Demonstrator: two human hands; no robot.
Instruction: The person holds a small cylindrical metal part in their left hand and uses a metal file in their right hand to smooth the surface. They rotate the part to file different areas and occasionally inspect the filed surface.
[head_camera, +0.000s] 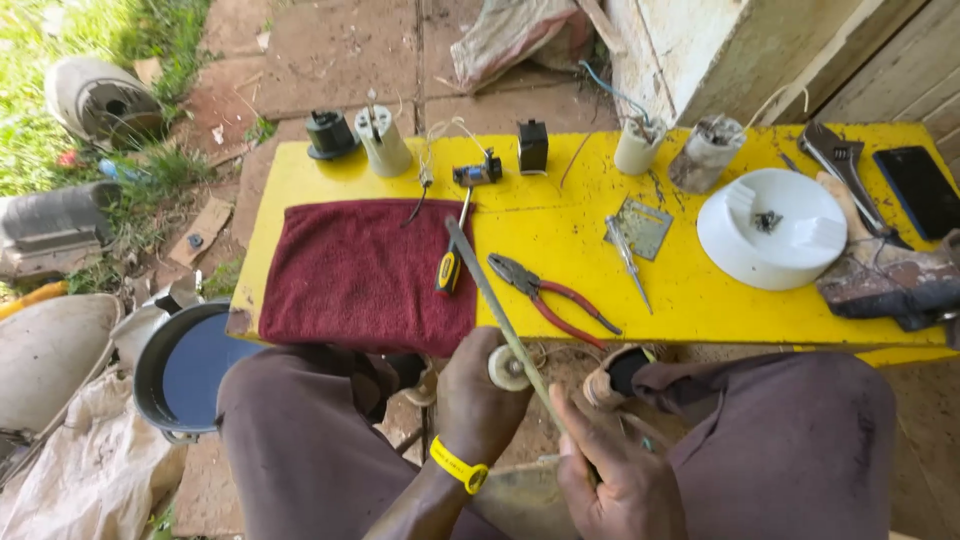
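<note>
Small round cream-white part: disc-like, with a darker centre, held low over the lap, just below the near edge of the desk. Long thin metal file: grey, flat, narrow, lying at a slant (far tip up over the desk beside the red cloth), its lower stretch crossing the round part and touching it.

Outdoor repair workspace in a yard. Indicators: a low yellow surface set on paving slabs beside grass, carrying pliers, a screwdriver, a wrench and capacitors; scrap appliance parts lie around.
</note>
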